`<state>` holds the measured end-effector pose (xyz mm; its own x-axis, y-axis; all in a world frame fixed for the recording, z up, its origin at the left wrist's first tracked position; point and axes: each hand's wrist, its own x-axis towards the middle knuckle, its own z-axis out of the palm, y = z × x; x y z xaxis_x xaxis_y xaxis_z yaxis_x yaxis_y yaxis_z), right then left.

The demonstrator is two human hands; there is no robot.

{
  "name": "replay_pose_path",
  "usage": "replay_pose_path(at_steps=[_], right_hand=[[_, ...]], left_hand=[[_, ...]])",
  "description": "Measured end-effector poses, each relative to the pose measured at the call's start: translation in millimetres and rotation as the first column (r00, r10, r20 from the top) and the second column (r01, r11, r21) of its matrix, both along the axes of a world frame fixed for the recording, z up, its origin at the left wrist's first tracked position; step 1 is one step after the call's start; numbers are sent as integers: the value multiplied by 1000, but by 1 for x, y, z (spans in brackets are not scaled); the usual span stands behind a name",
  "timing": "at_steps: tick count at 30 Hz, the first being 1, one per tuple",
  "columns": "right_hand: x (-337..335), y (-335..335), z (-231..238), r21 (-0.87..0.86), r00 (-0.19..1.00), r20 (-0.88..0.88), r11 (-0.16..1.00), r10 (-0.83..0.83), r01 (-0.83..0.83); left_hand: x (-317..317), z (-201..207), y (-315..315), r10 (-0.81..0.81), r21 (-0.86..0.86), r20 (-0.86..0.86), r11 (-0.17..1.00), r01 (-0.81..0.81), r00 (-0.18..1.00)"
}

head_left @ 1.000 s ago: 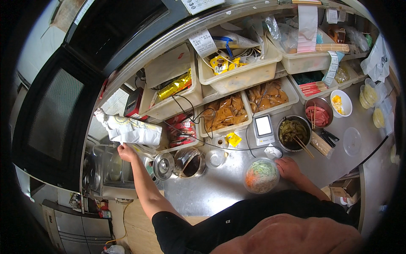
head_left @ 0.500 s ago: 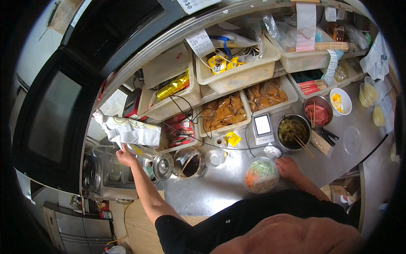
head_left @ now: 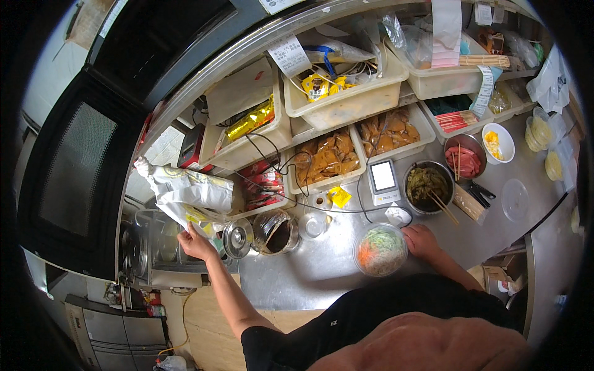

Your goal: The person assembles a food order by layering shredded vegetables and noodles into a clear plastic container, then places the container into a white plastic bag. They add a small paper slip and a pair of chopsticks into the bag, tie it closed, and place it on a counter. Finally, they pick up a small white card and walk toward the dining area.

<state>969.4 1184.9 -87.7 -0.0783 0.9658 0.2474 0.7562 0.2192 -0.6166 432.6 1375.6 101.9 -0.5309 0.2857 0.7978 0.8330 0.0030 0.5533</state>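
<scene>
At the left of the frame, below an open black door (head_left: 68, 179), the left hand (head_left: 197, 246) pinches the loose lower edge of a white plastic bag (head_left: 195, 188), probably because that edge hangs nearest. Left of centre, a round metal lid (head_left: 238, 238) sits beside a jar (head_left: 294, 230) of dark contents, seemingly set aside for easy access. Right of centre, a clear bowl (head_left: 356, 258) of shredded vegetables stands upright on the metal counter (head_left: 278, 284). The right hand (head_left: 422, 241), fingers curled, is at its right rim, perhaps steadying it; whether it grips, I cannot tell. Farther right, chopsticks (head_left: 447, 210) lean across a pot's rim (head_left: 406, 195), apparently kept handy.
</scene>
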Motion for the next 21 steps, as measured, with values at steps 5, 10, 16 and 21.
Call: replay_pose_path(at_steps=[5,10,16,21], right_hand=[[-2,0,-3,-65,1000,-26,998,3,-5],[-4,0,-5,1,1000,-21,1000,-4,4],[-8,10,16,76,977,-211,996,-28,45],[-40,35,41,-72,712,-693,971,116,-228]], left_hand=[[33,-5,-43,-135,-1,-52,991,135,989],[76,-2,-93,-215,7,-144,976,218,966],[149,7,-157,-558,-231,-237,827,512,795],[205,-3,-177,-891,-412,-352,424,807,288]])
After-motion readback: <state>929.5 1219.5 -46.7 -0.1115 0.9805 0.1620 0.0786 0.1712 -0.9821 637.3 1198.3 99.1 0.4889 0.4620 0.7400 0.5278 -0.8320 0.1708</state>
